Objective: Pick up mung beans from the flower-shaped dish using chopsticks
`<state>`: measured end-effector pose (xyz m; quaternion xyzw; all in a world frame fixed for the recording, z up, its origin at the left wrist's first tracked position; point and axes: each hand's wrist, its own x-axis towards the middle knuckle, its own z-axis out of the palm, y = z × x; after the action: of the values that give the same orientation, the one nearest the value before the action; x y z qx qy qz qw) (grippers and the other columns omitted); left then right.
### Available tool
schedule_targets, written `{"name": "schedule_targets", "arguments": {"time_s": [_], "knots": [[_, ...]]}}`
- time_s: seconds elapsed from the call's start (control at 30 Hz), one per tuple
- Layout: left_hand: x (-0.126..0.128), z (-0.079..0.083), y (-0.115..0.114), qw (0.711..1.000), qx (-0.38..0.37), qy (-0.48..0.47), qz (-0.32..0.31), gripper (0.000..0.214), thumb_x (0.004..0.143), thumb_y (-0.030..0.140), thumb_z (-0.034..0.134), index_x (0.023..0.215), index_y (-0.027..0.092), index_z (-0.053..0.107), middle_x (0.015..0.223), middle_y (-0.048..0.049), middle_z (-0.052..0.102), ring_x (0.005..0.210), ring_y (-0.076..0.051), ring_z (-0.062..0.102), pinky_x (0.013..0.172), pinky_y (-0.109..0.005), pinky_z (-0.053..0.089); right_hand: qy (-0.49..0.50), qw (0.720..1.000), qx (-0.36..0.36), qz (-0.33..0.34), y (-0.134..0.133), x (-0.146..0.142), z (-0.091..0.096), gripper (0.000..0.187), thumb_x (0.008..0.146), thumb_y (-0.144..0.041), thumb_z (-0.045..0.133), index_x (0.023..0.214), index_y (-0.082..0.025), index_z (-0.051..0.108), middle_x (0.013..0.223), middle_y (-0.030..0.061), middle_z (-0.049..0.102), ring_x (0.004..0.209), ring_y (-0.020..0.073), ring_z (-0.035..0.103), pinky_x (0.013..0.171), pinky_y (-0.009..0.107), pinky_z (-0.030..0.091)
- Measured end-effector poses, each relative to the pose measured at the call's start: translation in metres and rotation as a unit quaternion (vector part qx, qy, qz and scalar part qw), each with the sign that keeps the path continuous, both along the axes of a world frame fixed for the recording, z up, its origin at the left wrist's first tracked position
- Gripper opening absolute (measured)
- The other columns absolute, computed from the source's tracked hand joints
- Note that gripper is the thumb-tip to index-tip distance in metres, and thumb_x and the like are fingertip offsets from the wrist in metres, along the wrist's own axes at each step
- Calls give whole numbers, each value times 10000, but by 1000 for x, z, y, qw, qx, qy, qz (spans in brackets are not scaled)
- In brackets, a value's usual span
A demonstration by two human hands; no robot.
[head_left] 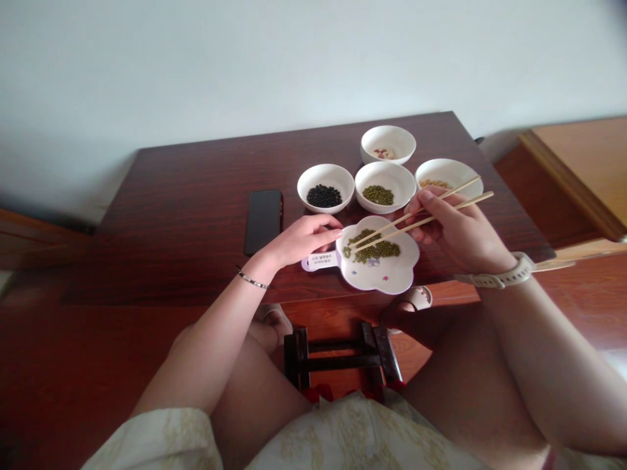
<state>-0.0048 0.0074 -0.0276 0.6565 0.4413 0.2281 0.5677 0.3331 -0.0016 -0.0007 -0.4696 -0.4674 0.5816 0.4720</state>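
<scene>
Head view: chopsticks (421,212) between right fingers (427,196), tips in beans (372,248).

The only writing is on the pale handle (321,261) of the flower-shaped dish (392,281): 2 short lines of small dark print, too small and blurred to read. The dish also bears a few tiny coloured marks, not legible as signs. The phone (263,220) lies dark, showing no text.
</scene>
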Motion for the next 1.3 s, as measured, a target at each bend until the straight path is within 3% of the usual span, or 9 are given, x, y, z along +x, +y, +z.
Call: {"name": "schedule_targets", "arguments": {"time_s": [0.23, 0.73, 1.07, 1.3], "knots": [[1, 0, 0, 1000, -3, -11, 1, 413, 1179, 568, 893, 1322, 181, 875, 841, -5, 704, 722, -175, 621, 653, -269, 444, -36, 998, 20, 37, 2, 6, 0, 566, 1078, -782, 1013, 899, -280, 821, 801, 49, 754, 637, 177, 634, 519, 297, 548], [0, -1, 0, 1000, 9, -2, 0, 437, 1174, 590, 885, 1330, 182, 881, 850, -11, 716, 732, -181, 631, 668, -277, 436, -15, 1000, 8, 5, 1, 4, 2, 461, 1134, -596, 988, 878, -260, 802, 799, 45, 724, 629, 161, 616, 509, 280, 518], [-2, 2, -3, 1000, 4, 4, 3, 460, 1158, 609, 895, 1330, 183, 871, 839, 2, 696, 737, -187, 628, 664, -284, 433, 10, 995, 62, -83, 20, 26, -5, 461, 1048, -624, 1061, 894, -320, 750, 853, 42, 715, 632, 193, 628, 459, 342, 490], [0, 3, -2, 1000, 2, 5, 2, 424, 1168, 589, 884, 1320, 194, 873, 835, 2, 694, 733, -187, 627, 664, -287, 431, -18, 999, 16, -26, 9, 18, 1, 445, 1085, -592, 1041, 897, -266, 802, 835, 51, 743, 631, 157, 628, 464, 281, 465]]}}
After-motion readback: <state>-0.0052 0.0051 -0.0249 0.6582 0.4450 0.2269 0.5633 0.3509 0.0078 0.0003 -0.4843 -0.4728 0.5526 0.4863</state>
